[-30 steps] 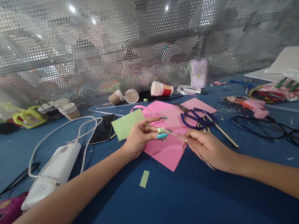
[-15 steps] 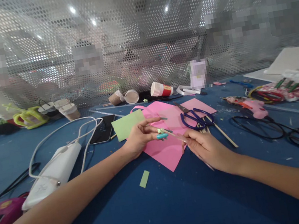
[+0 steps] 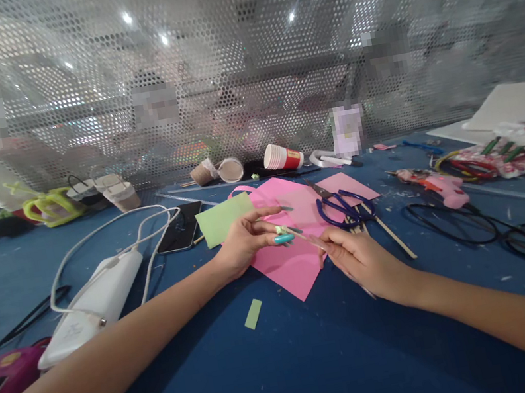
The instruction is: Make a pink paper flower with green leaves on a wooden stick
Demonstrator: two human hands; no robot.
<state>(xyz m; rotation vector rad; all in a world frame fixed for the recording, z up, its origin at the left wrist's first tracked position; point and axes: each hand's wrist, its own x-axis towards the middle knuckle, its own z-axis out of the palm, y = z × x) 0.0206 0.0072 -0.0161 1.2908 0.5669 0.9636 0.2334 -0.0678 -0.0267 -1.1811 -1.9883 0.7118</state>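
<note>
Between thumb and fingers, my left hand pinches a small pale green paper piece, folded or rolled, mostly hidden by the fingers. A thin wooden stick runs from that piece to my right hand, which is closed on its other end. Both hands are held over pink paper sheets. Beside my left hand lies a light green sheet. Scissors with dark blue handles rest on the pink paper, close to my right hand. A small green paper strip lies nearer on the blue table.
On the left are a white power bank with a cable, a black phone and a magenta tool. Paper cups lie at the back before a perforated metal screen. At right sits a pink glue gun with black cord.
Hardly anything differs. Both hands keep their hold on the green paper piece and the stick, with only a tiny shift of the right fingers.
</note>
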